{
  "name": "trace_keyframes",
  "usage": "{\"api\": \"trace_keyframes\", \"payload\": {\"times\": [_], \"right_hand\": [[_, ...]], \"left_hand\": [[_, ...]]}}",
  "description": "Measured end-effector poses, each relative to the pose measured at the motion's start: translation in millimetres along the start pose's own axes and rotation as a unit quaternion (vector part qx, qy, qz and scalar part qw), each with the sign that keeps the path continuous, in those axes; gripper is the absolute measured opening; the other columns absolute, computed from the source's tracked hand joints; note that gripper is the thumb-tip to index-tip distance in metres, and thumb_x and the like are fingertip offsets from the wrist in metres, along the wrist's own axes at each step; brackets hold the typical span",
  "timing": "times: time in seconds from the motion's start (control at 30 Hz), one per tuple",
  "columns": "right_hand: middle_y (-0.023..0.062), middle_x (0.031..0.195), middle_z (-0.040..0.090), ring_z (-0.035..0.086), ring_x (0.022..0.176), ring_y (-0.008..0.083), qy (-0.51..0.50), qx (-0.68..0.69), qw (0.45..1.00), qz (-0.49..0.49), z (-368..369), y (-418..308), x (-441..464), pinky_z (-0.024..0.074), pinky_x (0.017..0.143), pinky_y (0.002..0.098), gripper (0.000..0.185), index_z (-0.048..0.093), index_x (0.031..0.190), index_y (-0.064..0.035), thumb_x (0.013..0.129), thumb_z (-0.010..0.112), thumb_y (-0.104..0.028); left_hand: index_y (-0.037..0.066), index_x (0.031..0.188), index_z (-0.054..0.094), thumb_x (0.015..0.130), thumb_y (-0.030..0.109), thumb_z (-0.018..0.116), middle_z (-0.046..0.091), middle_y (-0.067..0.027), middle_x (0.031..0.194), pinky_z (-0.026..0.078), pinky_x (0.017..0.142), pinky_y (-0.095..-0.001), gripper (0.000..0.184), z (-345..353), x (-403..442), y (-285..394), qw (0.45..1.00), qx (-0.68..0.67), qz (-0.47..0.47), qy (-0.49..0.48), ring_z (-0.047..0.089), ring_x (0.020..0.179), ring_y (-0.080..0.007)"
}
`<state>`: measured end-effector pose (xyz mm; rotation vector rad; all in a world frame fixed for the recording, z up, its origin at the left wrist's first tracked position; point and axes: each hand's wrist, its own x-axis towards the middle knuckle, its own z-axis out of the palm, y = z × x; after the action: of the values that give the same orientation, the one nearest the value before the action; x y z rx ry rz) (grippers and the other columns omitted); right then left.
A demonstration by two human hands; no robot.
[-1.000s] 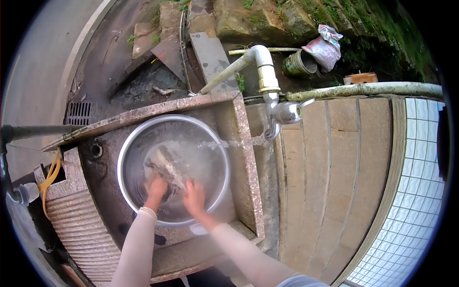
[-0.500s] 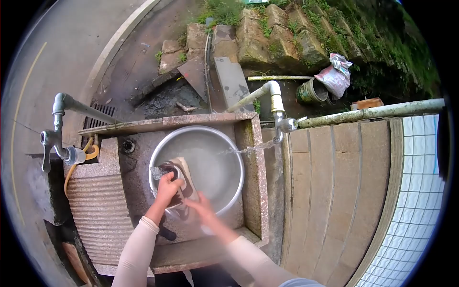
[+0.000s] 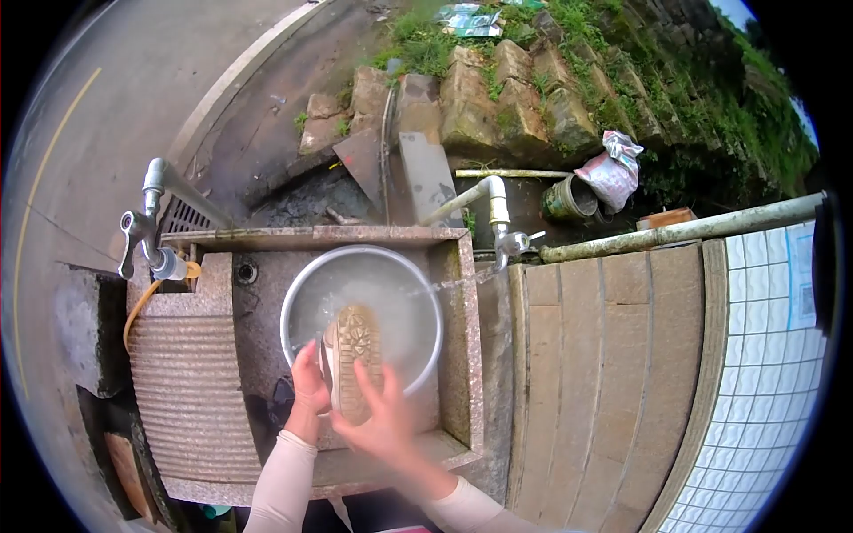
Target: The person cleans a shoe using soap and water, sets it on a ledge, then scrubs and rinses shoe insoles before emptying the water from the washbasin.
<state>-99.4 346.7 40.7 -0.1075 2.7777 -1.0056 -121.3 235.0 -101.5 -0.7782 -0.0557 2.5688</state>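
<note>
A sneaker [image 3: 354, 364], turned so that its tan patterned sole faces up, is held over the near part of a round metal basin [image 3: 441, 324] with cloudy water [image 3: 404, 306]. My left hand [image 3: 309, 384] grips the shoe along its left side. My right hand [image 3: 380, 419] grips it near the lower end, with fingers laid across the sole. Part of the white and dark upper shows on the left; the rest is hidden underneath. Water runs from the right tap [image 3: 508, 244] into the basin. The basin stands in a stone sink [image 3: 471, 355].
A ribbed washboard slab [image 3: 191, 400] forms the sink's left side, below a second tap [image 3: 147, 240] with a yellow hose [image 3: 140, 309]. A dark object [image 3: 281, 400] lies left of the basin. Right are brown slabs [image 3: 577, 355]; beyond stand a bucket [image 3: 569, 200] and a sack [image 3: 610, 171].
The shoe has been turned over, from its laced upper showing to its sole facing up. My right hand has shifted onto the sole. The camera view has moved slightly.
</note>
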Motion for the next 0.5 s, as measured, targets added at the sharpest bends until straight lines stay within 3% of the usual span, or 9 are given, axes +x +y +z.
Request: {"api": "trace_keyframes", "payload": {"times": [0.03, 0.07, 0.13, 0.17, 0.27, 0.33, 0.4, 0.47, 0.5], "right_hand": [[0.0213, 0.125, 0.044, 0.052, 0.112, 0.0337, 0.021, 0.021, 0.999, 0.014, 1.3, 0.7, -3.5, 0.0448, 0.09, 0.0397, 0.071, 0.045, 0.133, -0.0051, 0.072, 0.072, -0.027], [0.0189, 0.121, 0.048, 0.053, 0.11, 0.0312, -0.002, 0.139, 0.986, 0.095, -0.3, 3.5, 0.2, 0.0453, 0.09, 0.0382, 0.069, 0.045, 0.133, -0.0036, 0.072, 0.07, -0.025], [0.014, 0.112, 0.054, 0.056, 0.103, 0.0257, -0.026, 0.315, 0.927, 0.2, 2.8, 24.3, 13.4, 0.0464, 0.087, 0.0346, 0.063, 0.046, 0.13, -0.0011, 0.075, 0.067, -0.022], [0.0113, 0.107, 0.057, 0.058, 0.098, 0.0226, -0.026, 0.373, 0.899, 0.227, 8.2, 39.4, 16.9, 0.0471, 0.084, 0.0323, 0.058, 0.048, 0.128, -0.0001, 0.077, 0.064, -0.022], [0.0082, 0.101, 0.061, 0.06, 0.089, 0.0187, -0.042, 0.591, 0.735, 0.33, 18.0, 73.0, 24.8, 0.0482, 0.079, 0.028, 0.049, 0.054, 0.121, -0.0012, 0.081, 0.06, -0.027], [0.0057, 0.097, 0.063, 0.06, 0.083, 0.0166, -0.057, 0.608, 0.707, 0.357, 24.2, 75.8, 17.9, 0.0482, 0.074, 0.0278, 0.041, 0.059, 0.112, -0.0057, 0.082, 0.057, -0.034], [0.0042, 0.094, 0.063, 0.061, 0.081, 0.0164, -0.028, 0.602, 0.657, 0.453, 45.0, 73.4, -2.5, 0.0482, 0.073, 0.0285, 0.039, 0.06, 0.109, -0.0075, 0.082, 0.057, -0.035], [0.006, 0.095, 0.061, 0.059, 0.085, 0.0178, 0.046, 0.644, 0.557, 0.522, 62.2, 69.9, -21.7, 0.0492, 0.074, 0.032, 0.035, 0.058, 0.103, -0.0043, 0.081, 0.062, -0.031], [0.0059, 0.096, 0.061, 0.059, 0.086, 0.0183, 0.083, 0.641, 0.546, 0.534, 65.7, 62.5, -23.3, 0.049, 0.075, 0.032, 0.037, 0.057, 0.104, -0.0041, 0.081, 0.062, -0.032]], "left_hand": [[-0.001, 0.121, 0.052, 0.09, 0.031, 0.049, 0.059, -0.0148, 0.117, 0.044, 0.093, -0.0413, 0.044, 19.2, -6.5, 2.0, 1.0, 0.006, -0.017, 0.013, 0.057, 0.105, -0.0285], [0.003, 0.127, 0.047, 0.094, 0.044, 0.044, 0.055, -0.0124, 0.122, 0.043, 0.095, -0.039, 0.052, 6.5, -2.3, -0.2, 0.991, 0.131, 0.017, 0.03, 0.054, 0.11, -0.0249], [0.001, 0.132, 0.041, 0.095, 0.044, 0.042, 0.052, -0.0124, 0.128, 0.04, 0.099, -0.0401, 0.056, 6.2, -5.3, -5.9, 0.974, 0.22, 0.03, 0.054, 0.051, 0.116, -0.0248], [0.002, 0.132, 0.043, 0.095, 0.043, 0.045, 0.052, -0.0117, 0.127, 0.04, 0.099, -0.0386, 0.055, 8.4, -11.6, -6.1, 0.967, 0.252, 0.029, 0.003, 0.051, 0.115, -0.0236], [0.003, 0.132, 0.043, 0.095, 0.045, 0.043, 0.053, -0.0079, 0.126, 0.04, 0.096, -0.0338, 0.055, -19.3, -46.7, -16.9, 0.811, 0.582, 0.065, -0.017, 0.051, 0.112, -0.0183], [0.004, 0.133, 0.043, 0.095, 0.048, 0.04, 0.055, -0.0061, 0.122, 0.039, 0.095, -0.0317, 0.058, -64.6, -44.3, -29.1, 0.85, 0.523, 0.038, 0.049, 0.051, 0.111, -0.0163], [0.005, 0.128, 0.047, 0.09, 0.062, 0.034, 0.06, -0.0068, 0.114, 0.043, 0.094, -0.0347, 0.07, -58.6, -32.0, -21.2, 0.946, 0.318, 0.019, 0.056, 0.055, 0.109, -0.0191], [0.006, 0.125, 0.049, 0.088, 0.065, 0.034, 0.06, -0.0087, 0.115, 0.046, 0.091, -0.0361, 0.071, -32.0, -18.8, 2.9, 0.948, 0.303, -0.085, 0.038, 0.058, 0.105, -0.0215], [0.006, 0.122, 0.05, 0.088, 0.065, 0.033, 0.061, -0.0095, 0.111, 0.048, 0.088, -0.0359, 0.07, -59.7, -0.4, 5.5, 0.945, 0.303, -0.121, 0.01, 0.06, 0.1, -0.0219]]}}
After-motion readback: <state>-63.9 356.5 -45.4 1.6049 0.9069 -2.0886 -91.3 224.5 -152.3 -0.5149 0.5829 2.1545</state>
